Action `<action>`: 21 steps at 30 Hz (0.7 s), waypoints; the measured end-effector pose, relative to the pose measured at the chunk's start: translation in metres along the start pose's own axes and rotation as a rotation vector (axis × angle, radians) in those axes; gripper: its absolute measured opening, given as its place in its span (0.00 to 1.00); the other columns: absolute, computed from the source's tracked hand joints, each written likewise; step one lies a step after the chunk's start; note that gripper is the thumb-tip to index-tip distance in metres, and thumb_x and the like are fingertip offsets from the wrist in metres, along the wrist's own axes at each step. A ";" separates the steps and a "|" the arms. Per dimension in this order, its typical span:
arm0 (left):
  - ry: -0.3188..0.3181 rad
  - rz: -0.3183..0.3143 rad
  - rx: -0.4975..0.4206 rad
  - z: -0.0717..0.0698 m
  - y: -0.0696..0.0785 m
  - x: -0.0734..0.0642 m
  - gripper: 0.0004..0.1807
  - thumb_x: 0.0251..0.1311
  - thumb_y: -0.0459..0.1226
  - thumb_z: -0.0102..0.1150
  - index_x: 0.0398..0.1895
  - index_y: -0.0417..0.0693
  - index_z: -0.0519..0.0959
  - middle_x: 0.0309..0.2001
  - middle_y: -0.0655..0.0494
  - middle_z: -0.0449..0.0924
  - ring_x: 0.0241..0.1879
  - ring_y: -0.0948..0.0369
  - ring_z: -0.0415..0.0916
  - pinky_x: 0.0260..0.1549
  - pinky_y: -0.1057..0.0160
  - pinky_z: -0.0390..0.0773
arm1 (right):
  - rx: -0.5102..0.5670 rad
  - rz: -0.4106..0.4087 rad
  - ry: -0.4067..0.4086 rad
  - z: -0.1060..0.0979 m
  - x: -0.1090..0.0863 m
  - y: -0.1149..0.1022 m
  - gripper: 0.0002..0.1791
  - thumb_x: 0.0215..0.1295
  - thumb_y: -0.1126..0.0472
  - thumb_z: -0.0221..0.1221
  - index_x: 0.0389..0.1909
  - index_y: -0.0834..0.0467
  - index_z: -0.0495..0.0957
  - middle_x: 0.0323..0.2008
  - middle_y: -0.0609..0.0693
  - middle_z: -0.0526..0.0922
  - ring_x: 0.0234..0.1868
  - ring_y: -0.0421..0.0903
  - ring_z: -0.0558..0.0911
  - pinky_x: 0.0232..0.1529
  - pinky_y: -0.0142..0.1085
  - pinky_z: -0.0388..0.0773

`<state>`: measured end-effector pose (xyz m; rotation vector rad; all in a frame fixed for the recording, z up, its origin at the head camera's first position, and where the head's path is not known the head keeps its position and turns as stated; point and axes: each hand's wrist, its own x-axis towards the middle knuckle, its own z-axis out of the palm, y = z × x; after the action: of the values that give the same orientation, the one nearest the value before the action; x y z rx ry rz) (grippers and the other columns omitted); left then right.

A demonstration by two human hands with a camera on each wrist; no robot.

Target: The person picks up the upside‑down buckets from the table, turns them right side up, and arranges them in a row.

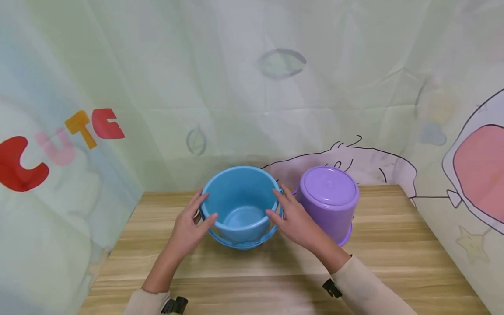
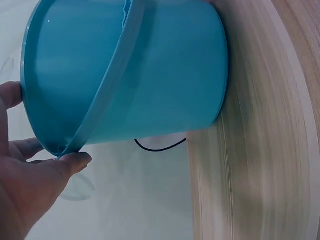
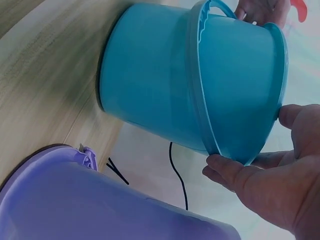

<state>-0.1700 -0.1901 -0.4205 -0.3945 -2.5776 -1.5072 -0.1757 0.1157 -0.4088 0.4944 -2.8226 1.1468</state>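
Upright on the wooden table [image 1: 386,245], the blue bucket [image 1: 240,203] stands between both hands. The left hand [image 1: 188,227] touches its left rim with fingers nearly straight and spread, the right hand [image 1: 296,221] likewise on the right rim; neither curls round it. Just beside the right hand a purple bucket [image 1: 330,197] sits upside down, close to the blue one. Behind hangs a pale printed curtain [image 1: 252,87]. Plain and glossy, the blue bucket is empty, its handle [image 1: 242,244] folded down in front.
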 end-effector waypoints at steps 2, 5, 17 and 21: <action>-0.003 0.002 0.002 -0.001 -0.002 0.002 0.37 0.70 0.39 0.64 0.77 0.36 0.63 0.81 0.36 0.48 0.77 0.36 0.55 0.65 0.43 0.68 | -0.010 -0.001 -0.002 0.000 0.002 0.000 0.40 0.74 0.47 0.60 0.79 0.61 0.60 0.82 0.64 0.49 0.70 0.65 0.73 0.65 0.60 0.75; -0.011 -0.003 0.005 -0.001 -0.004 0.007 0.37 0.71 0.41 0.63 0.78 0.38 0.62 0.82 0.37 0.48 0.77 0.36 0.54 0.66 0.42 0.68 | -0.020 -0.001 -0.006 -0.001 0.005 0.000 0.40 0.75 0.46 0.60 0.79 0.62 0.60 0.82 0.64 0.49 0.71 0.66 0.72 0.65 0.60 0.75; -0.037 -0.032 -0.038 -0.004 -0.010 0.020 0.38 0.72 0.41 0.61 0.80 0.40 0.58 0.83 0.41 0.44 0.79 0.38 0.50 0.69 0.41 0.65 | -0.031 0.011 -0.027 -0.002 0.018 0.001 0.41 0.75 0.45 0.59 0.80 0.61 0.58 0.82 0.64 0.49 0.77 0.67 0.63 0.68 0.63 0.71; -0.040 -0.032 -0.045 -0.008 -0.012 0.024 0.39 0.72 0.41 0.61 0.80 0.40 0.57 0.83 0.40 0.43 0.79 0.37 0.50 0.69 0.41 0.65 | -0.032 0.002 -0.034 -0.002 0.023 -0.001 0.41 0.75 0.45 0.59 0.79 0.62 0.58 0.82 0.65 0.48 0.77 0.67 0.62 0.69 0.63 0.69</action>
<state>-0.1963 -0.1989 -0.4209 -0.3935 -2.5965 -1.5862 -0.1972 0.1100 -0.4030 0.5136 -2.8662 1.1026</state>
